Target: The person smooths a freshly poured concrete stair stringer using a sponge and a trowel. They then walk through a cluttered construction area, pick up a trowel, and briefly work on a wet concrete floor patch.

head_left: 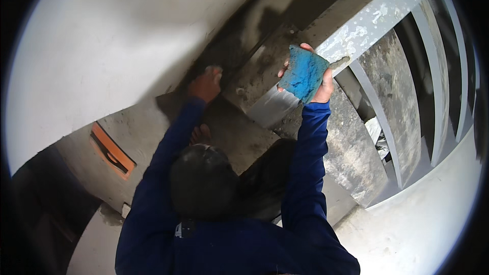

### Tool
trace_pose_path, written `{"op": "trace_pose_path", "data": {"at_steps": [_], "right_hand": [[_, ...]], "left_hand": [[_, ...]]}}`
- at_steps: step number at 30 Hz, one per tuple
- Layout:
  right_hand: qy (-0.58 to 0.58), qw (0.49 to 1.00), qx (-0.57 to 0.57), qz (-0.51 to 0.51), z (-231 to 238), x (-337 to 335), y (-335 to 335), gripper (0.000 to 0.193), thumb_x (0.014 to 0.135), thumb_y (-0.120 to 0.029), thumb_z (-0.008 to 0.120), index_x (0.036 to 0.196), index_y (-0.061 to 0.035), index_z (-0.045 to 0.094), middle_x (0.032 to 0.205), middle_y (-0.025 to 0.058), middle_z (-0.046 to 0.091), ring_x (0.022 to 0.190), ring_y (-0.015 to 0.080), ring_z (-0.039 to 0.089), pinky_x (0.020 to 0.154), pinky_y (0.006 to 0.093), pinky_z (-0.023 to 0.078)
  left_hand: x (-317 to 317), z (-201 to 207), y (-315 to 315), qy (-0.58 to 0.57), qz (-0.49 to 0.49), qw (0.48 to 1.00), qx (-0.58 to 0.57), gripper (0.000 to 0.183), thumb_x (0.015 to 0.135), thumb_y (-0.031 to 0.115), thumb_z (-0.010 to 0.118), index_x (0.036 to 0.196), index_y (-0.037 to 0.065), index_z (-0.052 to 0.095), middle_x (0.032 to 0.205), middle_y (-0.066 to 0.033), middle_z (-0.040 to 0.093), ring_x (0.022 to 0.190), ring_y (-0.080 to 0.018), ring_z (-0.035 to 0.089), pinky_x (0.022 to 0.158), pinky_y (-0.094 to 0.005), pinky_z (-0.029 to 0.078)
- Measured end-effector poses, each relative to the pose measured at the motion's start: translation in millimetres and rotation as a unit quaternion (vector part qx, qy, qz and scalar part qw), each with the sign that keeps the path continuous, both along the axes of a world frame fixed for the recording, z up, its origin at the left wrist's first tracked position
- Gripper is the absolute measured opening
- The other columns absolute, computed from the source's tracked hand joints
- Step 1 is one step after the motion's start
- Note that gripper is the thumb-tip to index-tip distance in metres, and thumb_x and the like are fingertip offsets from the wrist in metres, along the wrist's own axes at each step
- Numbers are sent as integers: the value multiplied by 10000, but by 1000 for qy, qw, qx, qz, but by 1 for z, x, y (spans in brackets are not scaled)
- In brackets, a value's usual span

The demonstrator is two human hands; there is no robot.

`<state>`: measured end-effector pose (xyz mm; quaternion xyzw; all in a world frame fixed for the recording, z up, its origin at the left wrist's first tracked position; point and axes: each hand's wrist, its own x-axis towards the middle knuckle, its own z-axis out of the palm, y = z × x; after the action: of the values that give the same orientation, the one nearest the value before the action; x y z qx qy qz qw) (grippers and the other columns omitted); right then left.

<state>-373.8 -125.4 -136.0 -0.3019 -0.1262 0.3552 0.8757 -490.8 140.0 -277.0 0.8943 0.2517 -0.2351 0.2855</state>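
Note:
My right hand (324, 87) grips a worn blue sponge (304, 74), its fingers wrapped round the edges. The sponge is held up in front of a grey rail (377, 18) spotted with white splashes. Further left, my left hand (205, 84) is closed beside the dark foot of the white wall (117, 46), above a concrete step (237, 130). Something pale shows at its fingertips, too small and blurred to name. A bare foot (201, 134) rests below that hand.
Grey upright bars (374, 99) run down the right side, with mottled concrete steps (351, 147) seen past them. A flat orange and dark object (112, 150) lies at the left on the pale floor. White crumpled material (376, 131) shows between the bars.

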Motion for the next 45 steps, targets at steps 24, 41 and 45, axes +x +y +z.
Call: {"op": "trace_pose_path", "data": {"at_steps": [24,41,45], "right_hand": [[-2,1000,15,11,-1,5,0,833,827,-601,594,1423,-99,299,1138,255,523,988,451,577,687,574,564],[9,1000,11,26,-3,6,3,859,799,-588,639,1417,-101,296,1127,268,534,992,455,578,690,584,565],[17,1000,-17,4,3,2,1,854,803,-593,629,1415,-100,296,1114,261,538,995,457,579,677,577,570]], "left_hand": [[-89,-20,45,-25,-39,997,57,424,912,357,478,1287,159,471,1147,-155,624,1027,-388,600,855,-504,476],[-46,13,40,-21,-80,997,6,383,927,358,470,1196,88,503,1042,-217,640,956,-413,612,815,-514,477],[-43,10,42,-73,-122,990,-10,426,935,359,461,1260,85,486,1055,-223,636,993,-415,601,843,-515,472]]}}
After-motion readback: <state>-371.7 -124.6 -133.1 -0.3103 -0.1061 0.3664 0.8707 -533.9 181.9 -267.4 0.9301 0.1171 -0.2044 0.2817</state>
